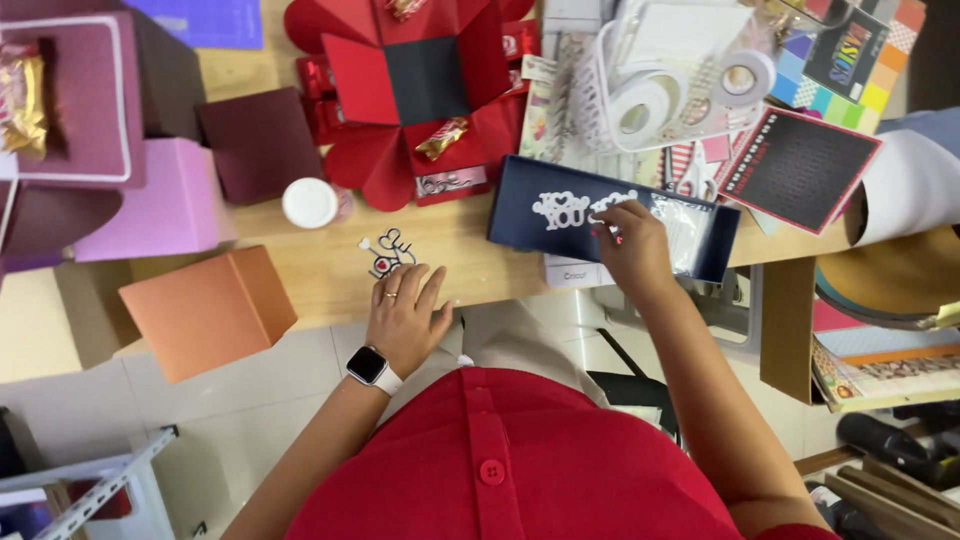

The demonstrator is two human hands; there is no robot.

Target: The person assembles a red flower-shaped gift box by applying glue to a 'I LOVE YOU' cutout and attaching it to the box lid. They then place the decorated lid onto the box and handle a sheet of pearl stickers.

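My right hand (632, 248) pinches the right end of a white cut-out word piece (568, 208) lying on a dark blue card (520, 215) at the table's front edge. A clear shiny film (683, 228) sits on the card just right of that hand. My left hand (408, 315) rests flat and open on the wooden table (320, 265), a ring on one finger and a white watch on the wrist. Just beyond its fingertips lies a small white, black and red paper cut-out (385, 253).
An opened red folding box (410, 85) with gold-wrapped sweets lies at the back centre. A white round lid (310, 203), a maroon box (258, 142), pink boxes (165, 200) and an orange box (208, 312) stand left. Tape rolls (742, 78) and black card (797, 168) lie right.
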